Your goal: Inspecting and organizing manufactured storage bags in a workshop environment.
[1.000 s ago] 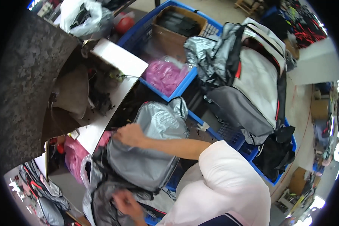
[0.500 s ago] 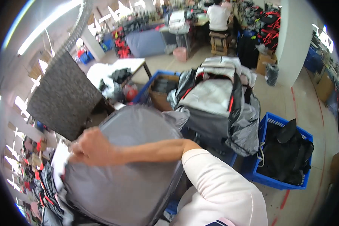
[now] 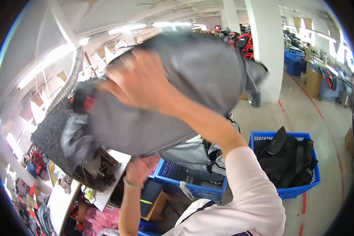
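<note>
A large grey fabric bag with dark piped edges is held up in front of me, blurred by motion. Across its upper left side lies my right hand, its smeared fingers gripping the fabric. My left hand, with a band at the wrist, is at the lower edge of the bag. The fabric partly hides its fingers, which appear closed on that edge. A red patch shows on the bag's left end, beside a loose, crumpled grey flap.
Left of the bag stands a machine with a dark speckled panel on a white worktable. Below the bag is a blue crate under grey bags; another blue crate at right holds black pieces. A white pillar rises beyond.
The grey bag has been lifted and swung up from the work surface. My right hand has moved up and right with it, and my left hand has come into view below. The head view has shifted.
</note>
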The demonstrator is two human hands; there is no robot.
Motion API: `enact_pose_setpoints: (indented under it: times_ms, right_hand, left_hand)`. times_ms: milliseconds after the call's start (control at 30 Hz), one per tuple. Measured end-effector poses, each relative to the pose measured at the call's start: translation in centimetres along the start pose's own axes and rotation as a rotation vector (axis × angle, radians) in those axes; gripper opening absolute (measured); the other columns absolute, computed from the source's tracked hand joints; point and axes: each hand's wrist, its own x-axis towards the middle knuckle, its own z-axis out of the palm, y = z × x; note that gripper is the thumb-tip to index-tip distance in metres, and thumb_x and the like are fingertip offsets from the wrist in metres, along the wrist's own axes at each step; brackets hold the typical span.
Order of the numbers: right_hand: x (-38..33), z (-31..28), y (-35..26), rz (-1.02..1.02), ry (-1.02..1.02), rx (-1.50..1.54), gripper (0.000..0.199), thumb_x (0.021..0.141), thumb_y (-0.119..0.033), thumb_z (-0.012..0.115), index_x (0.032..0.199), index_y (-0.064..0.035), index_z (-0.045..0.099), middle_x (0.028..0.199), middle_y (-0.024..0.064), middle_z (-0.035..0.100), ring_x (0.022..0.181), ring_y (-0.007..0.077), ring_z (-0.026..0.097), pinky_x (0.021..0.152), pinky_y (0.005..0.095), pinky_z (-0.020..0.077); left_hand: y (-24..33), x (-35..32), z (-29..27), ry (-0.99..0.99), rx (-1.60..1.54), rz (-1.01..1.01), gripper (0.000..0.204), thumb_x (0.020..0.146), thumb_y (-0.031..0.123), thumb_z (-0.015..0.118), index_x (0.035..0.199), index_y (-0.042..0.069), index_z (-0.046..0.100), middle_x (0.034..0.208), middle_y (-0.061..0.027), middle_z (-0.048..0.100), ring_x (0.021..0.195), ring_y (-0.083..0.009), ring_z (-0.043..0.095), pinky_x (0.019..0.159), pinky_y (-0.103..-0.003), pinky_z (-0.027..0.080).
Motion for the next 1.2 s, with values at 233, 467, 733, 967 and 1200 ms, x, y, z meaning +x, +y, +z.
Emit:
enact_pose_setpoints:
  times_ms: [233,467,733,967,1200]
  right_hand:
    - [-42.0,8.7,-4.0,0.387,-0.580,-0.140,0.025,0.080,-0.031,0.056,0.067,-0.0104,0.052,0.063,0.0043,0.055,0.061,0.0198,0.056,0.055,0.0325,0.0442]
    - [-50.0,10.2,-3.1,0.533,-0.818,-0.131,0.027,0.081,-0.030,0.055,0.064,-0.0102,0.049,0.061,0.0062,0.056,0.059,0.0237,0.058,0.050,0.0361,0.0457]
    - [-58.9,16.4,-7.4,0.616,-1.199,0.053,0.030,0.091,-0.029,0.036,0.088,-0.0106,0.060,0.087,0.0097,0.062,0.073,0.0316,0.061,0.056,0.0442,0.0459]
    - [-58.6,14.8,-13.2,0.205,-1.537,0.093,0.029,0.093,-0.032,0.037,0.091,-0.0070,0.050,0.087,0.0119,0.062,0.073,0.0303,0.061,0.056,0.0411,0.0483]
    - [-58.9,16.7,-14.6,-0.136,-1.726,0.145,0.033,0.090,-0.037,0.041,0.090,-0.0054,0.051,0.086,0.0132,0.062,0.074,0.0358,0.061,0.061,0.0461,0.0480]
  left_hand:
    - [-16.4,-25.4,0.5,0.869,-1.000,-0.677,0.036,0.089,0.016,0.041,0.118,-0.006,0.041,0.120,-0.0239,0.046,0.107,-0.0408,0.049,0.091,-0.046,0.042]
    - [-15.2,-59.7,10.8,2.217,-1.134,-0.591,0.035,0.083,0.025,0.050,0.111,0.003,0.053,0.106,-0.0190,0.055,0.102,-0.0295,0.053,0.083,-0.045,0.046]
    - [-15.4,-52.0,24.0,2.180,-0.721,-0.965,0.022,0.082,0.025,0.055,0.090,0.005,0.056,0.079,-0.0112,0.062,0.071,-0.0231,0.061,0.060,-0.036,0.051]
    - [-12.1,-41.1,33.1,2.534,-1.144,-0.882,0.033,0.082,0.020,0.057,0.108,0.002,0.047,0.092,-0.0167,0.058,0.076,-0.0293,0.062,0.065,-0.039,0.053]
    - [-21.8,-46.9,37.3,3.005,-1.445,-0.580,0.031,0.079,0.022,0.062,0.098,0.000,0.053,0.087,-0.0152,0.059,0.071,-0.0269,0.061,0.061,-0.037,0.052]
